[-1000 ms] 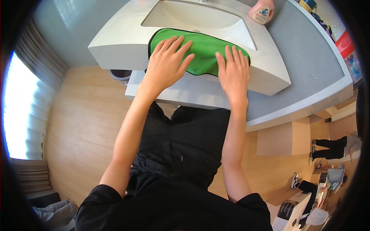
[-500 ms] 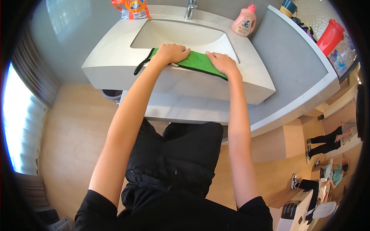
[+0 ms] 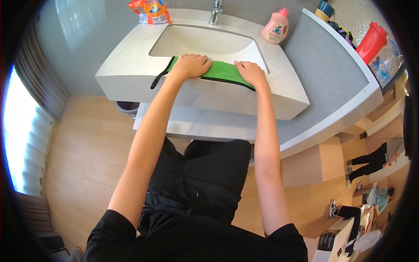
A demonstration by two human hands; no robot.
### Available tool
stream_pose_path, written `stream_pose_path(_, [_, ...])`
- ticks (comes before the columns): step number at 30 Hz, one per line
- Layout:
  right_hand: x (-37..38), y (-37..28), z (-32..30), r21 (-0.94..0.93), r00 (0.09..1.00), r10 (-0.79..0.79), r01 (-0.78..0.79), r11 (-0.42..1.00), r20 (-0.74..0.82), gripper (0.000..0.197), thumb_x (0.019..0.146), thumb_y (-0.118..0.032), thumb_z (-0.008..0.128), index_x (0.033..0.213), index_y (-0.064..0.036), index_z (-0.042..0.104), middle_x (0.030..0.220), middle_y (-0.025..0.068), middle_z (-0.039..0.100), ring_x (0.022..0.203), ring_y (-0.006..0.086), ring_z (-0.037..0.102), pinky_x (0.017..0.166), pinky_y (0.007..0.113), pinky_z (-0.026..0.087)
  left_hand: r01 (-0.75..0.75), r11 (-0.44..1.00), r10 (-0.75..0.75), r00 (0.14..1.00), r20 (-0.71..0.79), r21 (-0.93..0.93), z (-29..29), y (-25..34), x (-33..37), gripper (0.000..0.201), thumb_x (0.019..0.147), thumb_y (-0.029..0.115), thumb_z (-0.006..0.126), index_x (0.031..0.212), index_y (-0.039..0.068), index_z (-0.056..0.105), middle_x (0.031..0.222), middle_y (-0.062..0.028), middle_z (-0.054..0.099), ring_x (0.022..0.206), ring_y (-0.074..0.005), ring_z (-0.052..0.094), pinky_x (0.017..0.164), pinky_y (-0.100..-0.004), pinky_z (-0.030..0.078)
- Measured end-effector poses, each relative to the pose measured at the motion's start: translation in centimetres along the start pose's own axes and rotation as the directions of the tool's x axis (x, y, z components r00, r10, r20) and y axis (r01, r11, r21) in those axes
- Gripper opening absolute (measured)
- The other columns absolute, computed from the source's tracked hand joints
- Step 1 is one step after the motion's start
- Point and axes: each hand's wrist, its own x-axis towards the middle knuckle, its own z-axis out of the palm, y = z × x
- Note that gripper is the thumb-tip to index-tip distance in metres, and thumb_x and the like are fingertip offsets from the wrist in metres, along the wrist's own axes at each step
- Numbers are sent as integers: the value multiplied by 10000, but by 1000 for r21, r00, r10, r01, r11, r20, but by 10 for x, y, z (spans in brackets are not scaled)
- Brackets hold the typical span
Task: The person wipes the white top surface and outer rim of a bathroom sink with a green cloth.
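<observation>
A green cleaning cloth (image 3: 223, 71) with black edging lies along the front rim of a white sink basin (image 3: 205, 39). At the cloth's left end a black hanging loop (image 3: 156, 81) droops over the counter's front edge. My left hand (image 3: 190, 67) grips the left part of the cloth, its fingers curled toward the basin. On the right part, my right hand (image 3: 253, 74) holds the cloth down with bent fingers. The fingertips of both hands are partly hidden. Between the hands, the cloth stretches fairly flat.
A chrome faucet (image 3: 215, 12) stands behind the basin. An orange detergent bag (image 3: 152, 12) sits back left, a pink bottle (image 3: 276, 27) back right. A grey partition (image 3: 323, 65) borders the right side, with a red container (image 3: 372, 43) beyond it. Other people are at the far right.
Both hands stay on the cloth, with only slight shifts; the right hand sits a little more to the left. The whole view has moved slightly.
</observation>
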Motion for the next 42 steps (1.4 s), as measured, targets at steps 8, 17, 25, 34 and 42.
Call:
stream_pose_path(8, [-24,8,20,-35,959,-173,169,985,-223,454,1015,-430,432,1165,-120,728,1204,166,695,1133,367,638,1019,456,467,-154,960,260,805,-534,235,31,1,-30,398,989,375,477,1250,153,681,1254,-150,676,1179,-323,625,1038,-452,455])
stream_pose_path(17, [-102,-16,36,-177,791,-309,253,951,-529,436,1022,-336,512,1311,-31,627,1344,219,609,1294,389,525,1134,484,354,-144,981,195,774,-603,132,15,39,-110,428,953,271,612,1347,104,605,1358,-174,597,1285,-353,528,1091,-474,395])
stream_pose_path(25, [-115,-28,32,-85,824,-249,239,967,-509,483,1021,-392,522,1311,-20,625,1360,223,593,1297,399,512,1150,483,333,-175,977,211,771,-601,118,11,35,-128,418,953,321,622,1299,86,635,1328,-193,606,1258,-358,543,1072,-460,406])
stream_pose_path(34, [-71,-28,35,-118,897,-209,176,977,-390,652,1030,-552,409,1366,-24,592,1439,223,537,1374,410,446,1171,474,307,-107,970,217,787,-578,218,21,6,-58,468,973,448,548,1259,98,669,1240,-184,667,1194,-330,610,1013,-449,457])
stream_pose_path(42, [0,-20,32,-82,973,-177,166,983,-151,713,1009,-647,273,1358,-131,621,1414,171,577,1345,348,501,1150,457,340,-106,989,120,983,-140,108,5,-29,6,560,987,557,361,1196,163,699,1146,-142,708,1123,-341,641,1030,-467,416])
